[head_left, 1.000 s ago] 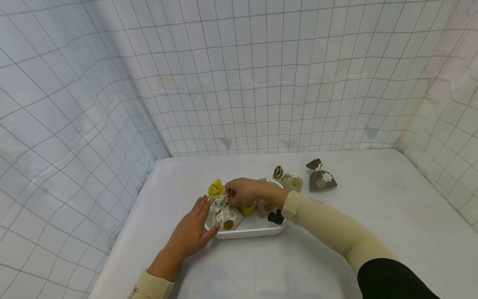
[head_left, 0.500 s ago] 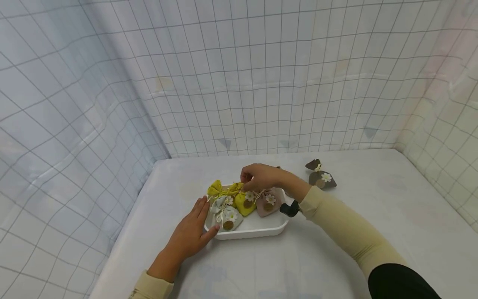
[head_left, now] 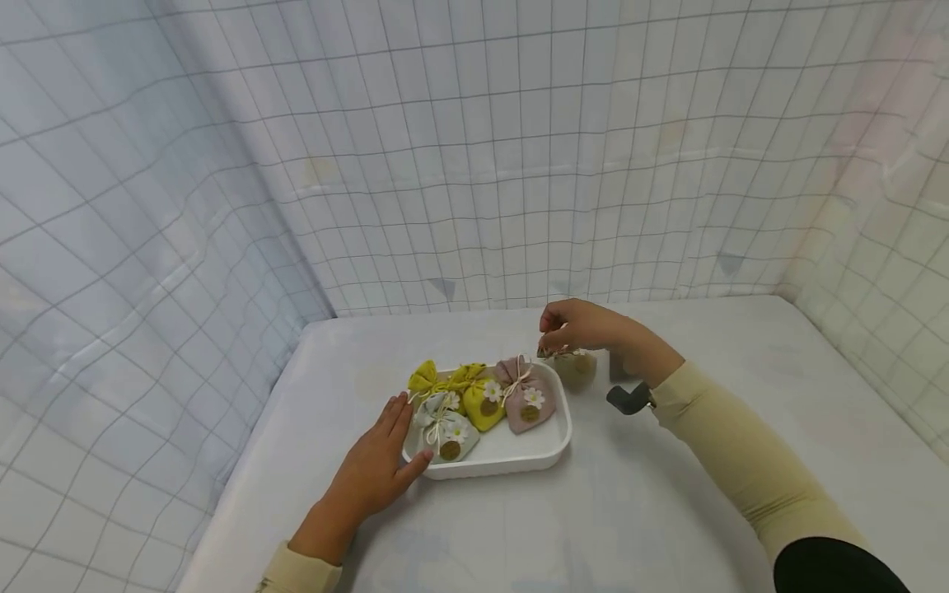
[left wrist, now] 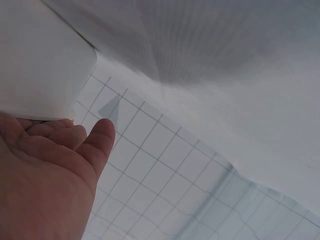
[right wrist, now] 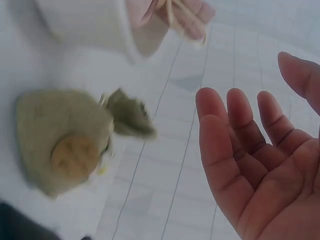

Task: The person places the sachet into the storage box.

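My left hand (head_left: 371, 473) rests with straight fingers against the left side of a white tray (head_left: 498, 468); the left wrist view shows its fingertips at the tray wall (left wrist: 45, 85). Inside the tray lie drawstring pouches with daisies: a pale one (head_left: 463, 449) at front left, a yellow one (head_left: 476, 416) in the middle, another yellow one (head_left: 424, 377) behind, and a mauve one (head_left: 519, 422) at right. My right hand (head_left: 586, 325) hovers at the neck of a green-beige pouch (head_left: 574, 375) beyond the tray. In the right wrist view its relaxed fingers (right wrist: 215, 145) stand apart from that pouch.
A dark brown pouch (head_left: 619, 368) is mostly hidden behind my right wrist. A black wrist camera (head_left: 628, 399) hangs below that wrist. White cloth with a grid pattern (head_left: 474, 165) walls the back and sides of the white table (head_left: 474, 535).
My right hand has left the pouches in the tray and moved right, out to the green-beige pouch. The left hand stays at the tray's side.
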Demonstrator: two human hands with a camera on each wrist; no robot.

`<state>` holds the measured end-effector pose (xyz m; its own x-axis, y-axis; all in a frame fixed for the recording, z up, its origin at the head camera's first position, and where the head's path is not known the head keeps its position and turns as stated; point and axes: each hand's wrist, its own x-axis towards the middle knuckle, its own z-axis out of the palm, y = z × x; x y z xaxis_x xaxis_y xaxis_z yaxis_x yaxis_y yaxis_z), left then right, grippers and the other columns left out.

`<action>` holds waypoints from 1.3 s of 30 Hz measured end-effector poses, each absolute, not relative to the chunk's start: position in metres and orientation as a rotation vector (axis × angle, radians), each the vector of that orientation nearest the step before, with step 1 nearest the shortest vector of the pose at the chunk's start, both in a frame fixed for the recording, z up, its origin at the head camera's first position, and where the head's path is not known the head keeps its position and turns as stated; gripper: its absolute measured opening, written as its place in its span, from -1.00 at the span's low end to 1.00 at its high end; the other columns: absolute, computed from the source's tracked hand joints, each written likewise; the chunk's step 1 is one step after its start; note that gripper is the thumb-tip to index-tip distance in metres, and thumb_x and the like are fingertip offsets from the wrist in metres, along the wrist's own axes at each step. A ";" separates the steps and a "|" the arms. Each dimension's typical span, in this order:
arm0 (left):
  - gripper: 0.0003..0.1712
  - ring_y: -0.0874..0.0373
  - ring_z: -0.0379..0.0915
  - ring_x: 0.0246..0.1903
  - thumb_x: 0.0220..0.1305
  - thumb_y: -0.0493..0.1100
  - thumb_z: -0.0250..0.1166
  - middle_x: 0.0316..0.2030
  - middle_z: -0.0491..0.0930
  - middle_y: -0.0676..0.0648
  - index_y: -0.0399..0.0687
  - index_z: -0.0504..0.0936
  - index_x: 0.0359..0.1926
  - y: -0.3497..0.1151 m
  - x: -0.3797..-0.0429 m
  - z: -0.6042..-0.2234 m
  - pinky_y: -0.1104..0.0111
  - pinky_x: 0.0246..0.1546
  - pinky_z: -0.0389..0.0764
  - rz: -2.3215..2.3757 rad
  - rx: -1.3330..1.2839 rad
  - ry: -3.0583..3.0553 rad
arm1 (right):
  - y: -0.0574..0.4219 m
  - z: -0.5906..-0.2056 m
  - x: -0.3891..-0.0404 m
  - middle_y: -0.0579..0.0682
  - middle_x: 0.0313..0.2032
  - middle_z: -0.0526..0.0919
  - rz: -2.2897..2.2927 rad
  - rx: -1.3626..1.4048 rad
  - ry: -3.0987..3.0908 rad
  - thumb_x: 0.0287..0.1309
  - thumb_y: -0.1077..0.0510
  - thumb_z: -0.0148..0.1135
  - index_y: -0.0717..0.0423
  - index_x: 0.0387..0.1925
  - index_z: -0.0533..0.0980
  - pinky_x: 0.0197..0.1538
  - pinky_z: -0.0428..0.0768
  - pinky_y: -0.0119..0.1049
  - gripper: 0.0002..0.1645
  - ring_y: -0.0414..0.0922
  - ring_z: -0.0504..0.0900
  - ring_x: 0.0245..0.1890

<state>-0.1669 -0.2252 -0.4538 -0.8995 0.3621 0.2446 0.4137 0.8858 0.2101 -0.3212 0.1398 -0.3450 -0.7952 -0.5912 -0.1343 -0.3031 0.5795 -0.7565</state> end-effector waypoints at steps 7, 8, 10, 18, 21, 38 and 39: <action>-0.03 -0.12 -0.08 0.49 0.39 0.30 0.11 0.51 0.04 -0.25 -0.34 0.13 0.49 -0.226 -0.167 -0.454 -0.01 0.35 0.26 -0.388 -0.605 -2.855 | 0.193 -0.348 -0.322 0.10 -0.10 0.60 -1.083 -0.617 2.512 0.31 0.11 0.24 0.23 -0.07 0.45 -0.04 0.62 -0.02 -0.71 0.03 0.62 -0.10; -0.03 -0.12 -0.08 0.49 0.39 0.30 0.11 0.51 0.04 -0.24 -0.34 0.13 0.49 -0.226 -0.167 -0.454 -0.01 0.35 0.26 -0.387 -0.605 -2.855 | 0.201 -0.349 -0.321 0.10 -0.11 0.59 -1.086 -0.601 2.524 0.31 0.11 0.24 0.23 -0.06 0.45 -0.05 0.61 -0.02 -0.70 0.04 0.61 -0.11; -0.03 -0.12 -0.08 0.49 0.39 0.30 0.11 0.51 0.04 -0.24 -0.34 0.13 0.49 -0.226 -0.167 -0.453 -0.01 0.35 0.26 -0.383 -0.601 -2.854 | 0.218 -0.352 -0.321 0.11 -0.14 0.59 -1.088 -0.573 2.549 0.31 0.11 0.23 0.24 -0.06 0.46 -0.08 0.59 -0.02 -0.70 0.05 0.58 -0.15; -0.03 -0.13 -0.07 0.49 0.39 0.32 0.10 0.51 0.06 -0.24 -0.33 0.15 0.49 -0.226 -0.165 -0.456 -0.02 0.35 0.25 -0.391 -0.582 -2.863 | 0.272 -0.374 -0.322 0.21 -0.08 0.59 -1.151 -0.427 2.540 0.35 0.10 0.21 0.27 -0.01 0.43 0.05 0.58 -0.02 -0.66 0.09 0.57 -0.06; -0.03 -0.12 -0.07 0.49 0.39 0.31 0.10 0.50 0.06 -0.23 -0.32 0.15 0.49 -0.226 -0.165 -0.456 -0.02 0.35 0.25 -0.392 -0.584 -2.859 | 0.284 -0.378 -0.321 0.20 -0.04 0.58 -1.157 -0.392 2.569 0.35 0.08 0.21 0.30 0.01 0.42 0.08 0.57 0.03 -0.61 0.11 0.55 0.00; -0.02 -0.11 -0.10 0.50 0.40 0.33 0.07 0.52 0.02 -0.21 -0.31 0.11 0.50 -0.226 -0.166 -0.456 -0.01 0.36 0.23 -0.375 -0.587 -2.866 | 0.289 -0.405 -0.327 0.28 0.11 0.52 -1.177 -0.259 2.459 0.34 0.09 0.21 0.39 0.21 0.30 0.04 0.56 0.05 -0.41 0.20 0.51 0.12; -0.02 -0.10 -0.11 0.50 0.40 0.34 0.07 0.52 0.02 -0.21 -0.31 0.11 0.50 -0.226 -0.166 -0.456 -0.01 0.36 0.23 -0.374 -0.585 -2.869 | 0.289 -0.407 -0.328 0.28 0.12 0.51 -1.172 -0.254 2.461 0.33 0.09 0.22 0.38 0.21 0.31 0.04 0.57 0.05 -0.41 0.19 0.52 0.12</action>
